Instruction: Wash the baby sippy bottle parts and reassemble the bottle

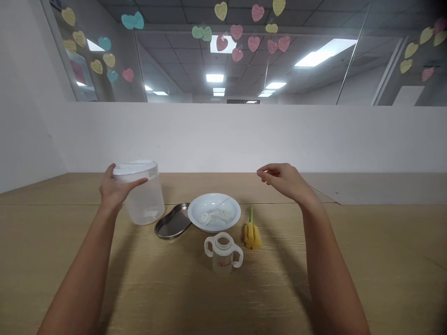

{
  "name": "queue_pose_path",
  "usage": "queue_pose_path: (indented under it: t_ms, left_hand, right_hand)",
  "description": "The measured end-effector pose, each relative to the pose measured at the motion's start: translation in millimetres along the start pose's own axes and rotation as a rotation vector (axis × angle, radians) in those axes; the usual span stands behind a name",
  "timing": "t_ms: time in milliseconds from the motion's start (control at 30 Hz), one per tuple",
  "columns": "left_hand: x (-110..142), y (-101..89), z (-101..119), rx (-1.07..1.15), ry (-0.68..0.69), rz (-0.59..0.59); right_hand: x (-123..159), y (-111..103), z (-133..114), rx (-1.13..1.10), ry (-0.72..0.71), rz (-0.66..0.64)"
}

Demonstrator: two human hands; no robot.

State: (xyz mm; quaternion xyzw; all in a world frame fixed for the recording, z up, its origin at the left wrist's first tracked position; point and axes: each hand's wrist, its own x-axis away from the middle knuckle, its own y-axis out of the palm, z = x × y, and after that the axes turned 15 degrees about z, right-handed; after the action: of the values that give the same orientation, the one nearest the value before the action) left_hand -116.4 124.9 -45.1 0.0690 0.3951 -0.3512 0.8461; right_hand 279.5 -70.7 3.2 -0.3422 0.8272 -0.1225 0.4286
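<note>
One container (145, 202), best kept level, was clasped by the left hand (116, 188) near the counter's (181, 298) back edge; the right hand (283, 179) hovered apart, loosely curled, seemingly empty

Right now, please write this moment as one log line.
left hand: gripping translucent container; right hand: raised, no object visible; bowl: behind two-handled cup; yellow sponge: right of bowl

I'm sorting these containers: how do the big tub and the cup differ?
The tub looks far larger than the cup. The cup has two side handles; none show on the tub. The left hand grips the tub, while no hand touches the cup. Both look pale and translucent.
</note>
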Motion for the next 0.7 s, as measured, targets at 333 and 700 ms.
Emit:
queue_pose_path:
  t_ms: [333, 700]
  left_hand:
    - [4.7, 3.6, 0.7, 0.002, 0.015, -0.04]
    - [6.5, 8.3, -0.8, 0.0, -0.013, -0.062]
  right_hand:
    - [-0.4, 0.0, 1.5, -0.016, -0.011, -0.001]
    - [-3.8, 2.5, 4.7, -0.014, 0.024, -0.039]
